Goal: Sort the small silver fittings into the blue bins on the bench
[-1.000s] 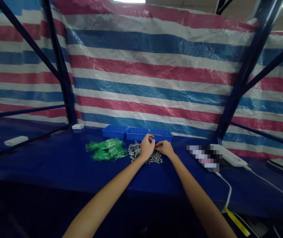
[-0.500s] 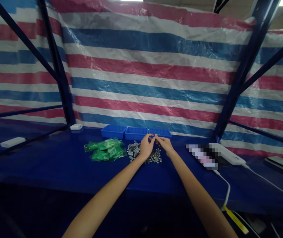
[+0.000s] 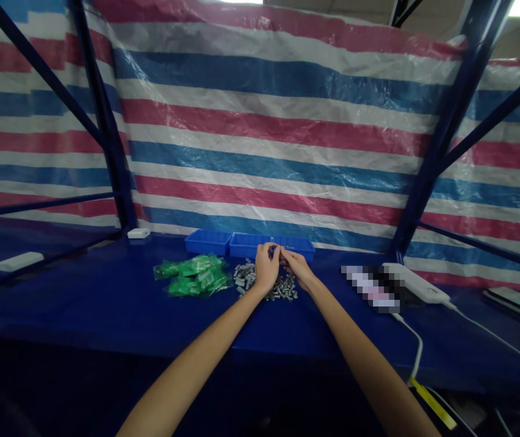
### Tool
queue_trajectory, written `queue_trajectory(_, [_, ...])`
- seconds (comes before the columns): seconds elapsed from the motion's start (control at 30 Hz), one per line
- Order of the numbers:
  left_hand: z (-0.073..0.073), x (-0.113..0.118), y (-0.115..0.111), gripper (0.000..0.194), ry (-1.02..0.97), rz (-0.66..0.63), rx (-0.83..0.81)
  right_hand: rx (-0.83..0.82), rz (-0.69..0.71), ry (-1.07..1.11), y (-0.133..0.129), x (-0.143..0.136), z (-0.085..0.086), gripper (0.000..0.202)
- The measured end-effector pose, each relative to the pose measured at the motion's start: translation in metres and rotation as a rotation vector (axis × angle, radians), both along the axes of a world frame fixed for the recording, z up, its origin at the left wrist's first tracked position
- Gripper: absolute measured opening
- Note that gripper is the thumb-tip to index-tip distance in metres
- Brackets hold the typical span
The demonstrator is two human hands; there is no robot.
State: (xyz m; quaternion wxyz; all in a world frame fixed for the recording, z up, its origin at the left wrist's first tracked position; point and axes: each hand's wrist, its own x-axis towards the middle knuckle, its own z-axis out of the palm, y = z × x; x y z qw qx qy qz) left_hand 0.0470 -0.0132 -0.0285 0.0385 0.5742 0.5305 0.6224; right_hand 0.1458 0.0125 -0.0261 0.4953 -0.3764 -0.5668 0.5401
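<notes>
My left hand [image 3: 267, 268] and my right hand [image 3: 295, 266] meet fingertip to fingertip above a pile of small metal parts [image 3: 282, 290]. Both are closed in a pinch; whatever lies between the fingers is too small and hidden to name. Grey cylindrical pieces [image 3: 243, 277] make up the left side of the pile, partly covered by my left hand. Just behind the hands stand blue plastic trays [image 3: 243, 247], the right one [image 3: 304, 247] with a few small bits in it. Left of the pile lie green plastic packets [image 3: 196, 273] in clear wrapping.
On the right lie a phone [image 3: 371, 290], blurred out, and a white power bank [image 3: 417, 284] with a white cable [image 3: 418, 349]. White boxes [image 3: 138, 233] sit at the left. Blue metal posts [image 3: 423, 182] frame the blue table [image 3: 150, 321], with a striped sheet [image 3: 264, 121] behind.
My right hand has shifted slightly left and down, closer against my left hand, and its fingers are more curled. The pile, trays and packets stay put.
</notes>
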Motion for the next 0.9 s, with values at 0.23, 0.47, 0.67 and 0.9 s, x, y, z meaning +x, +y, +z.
queue_trajectory(0.23, [-0.005,0.001,0.002,0.015,0.01,0.003,-0.053,0.028,-0.173,0.001,0.003,0.002,-0.002,0.045])
queue_trajectory(0.47, [-0.014,0.0,0.009,0.019,0.034,0.0,-0.112,0.042,-0.36,-0.082,0.016,0.016,-0.006,0.039])
queue_trajectory(0.67, [-0.014,0.0,0.009,0.02,0.023,0.013,-0.155,0.081,-0.421,-0.224,0.023,0.029,-0.008,0.03])
queue_trajectory(0.9, [-0.016,0.001,0.009,0.021,0.049,0.006,-0.178,0.187,-0.189,0.006,0.023,0.021,-0.002,0.055])
